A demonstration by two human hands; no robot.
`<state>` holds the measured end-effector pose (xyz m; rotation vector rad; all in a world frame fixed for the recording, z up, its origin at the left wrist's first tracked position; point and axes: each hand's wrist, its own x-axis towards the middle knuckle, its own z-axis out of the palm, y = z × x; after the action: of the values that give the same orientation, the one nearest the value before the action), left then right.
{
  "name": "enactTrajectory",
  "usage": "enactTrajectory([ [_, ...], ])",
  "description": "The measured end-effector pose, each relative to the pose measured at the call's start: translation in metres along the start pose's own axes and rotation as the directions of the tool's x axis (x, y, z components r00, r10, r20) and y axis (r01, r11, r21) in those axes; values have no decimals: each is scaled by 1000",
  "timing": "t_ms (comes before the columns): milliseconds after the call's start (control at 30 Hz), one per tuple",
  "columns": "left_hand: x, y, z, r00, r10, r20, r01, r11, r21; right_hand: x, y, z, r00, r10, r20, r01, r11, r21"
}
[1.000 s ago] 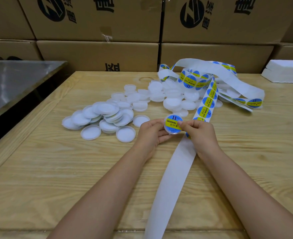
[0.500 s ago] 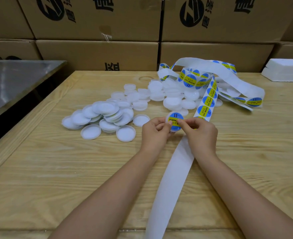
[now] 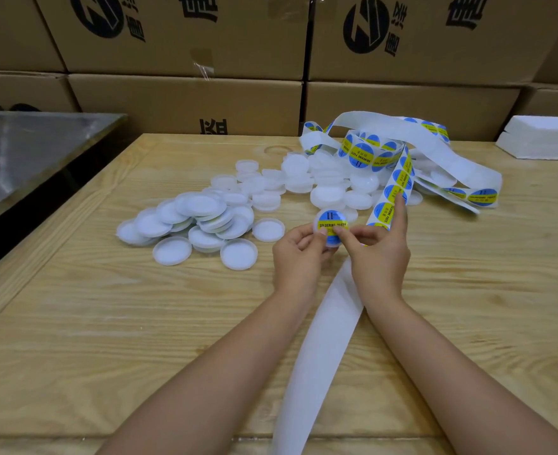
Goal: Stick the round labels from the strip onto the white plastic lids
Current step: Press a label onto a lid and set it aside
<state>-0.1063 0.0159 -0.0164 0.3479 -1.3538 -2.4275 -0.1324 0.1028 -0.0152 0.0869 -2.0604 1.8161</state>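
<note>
Between left hand (image 3: 299, 254) and right hand (image 3: 379, 254) thumbs — labelled lid (image 3: 331, 222).

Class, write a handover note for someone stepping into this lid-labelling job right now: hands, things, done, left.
Left hand grips the labelled lid; right hand pinches it, thumb on its label, forefinger on the label strip.
Done: this lid has its label.
Left: bare lids heaped beyond it; many labels on the strip.
Upturned lids at left: faces hidden.

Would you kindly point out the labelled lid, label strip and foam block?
labelled lid (image 3: 331, 225), head view, on its yellow band.
label strip (image 3: 323, 339), head view, on bare backing.
foam block (image 3: 540, 146), head view, on its front face.
</note>
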Motion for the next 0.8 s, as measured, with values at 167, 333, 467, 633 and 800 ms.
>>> enactTrajectory([
  [167, -2, 2, -1, 994, -69, 88, 69, 998, 0, 3, 6, 0, 999, -30, 24, 30, 1000, -3],
  [333, -5, 1, 0, 974, -84, 212, 66, 994, 87, 9, 13, -1, 993, 61, -97, -56, 997, 45],
  [467, -6, 0, 1, 964, -83, 254, 61, 994, 93, 10, 15, 1, 989, 137, -63, -134, 990, 51],
  [633, -5, 4, -2, 971, -136, 195, 129, 991, 44, 5, 13, 2, 991, 86, 105, -90, 995, 32],
  [800, -1, 13, -7, 963, -228, 143, 238, 969, -60, 1, 8, 2, 969, -35, 246, 38, 999, -6],
])
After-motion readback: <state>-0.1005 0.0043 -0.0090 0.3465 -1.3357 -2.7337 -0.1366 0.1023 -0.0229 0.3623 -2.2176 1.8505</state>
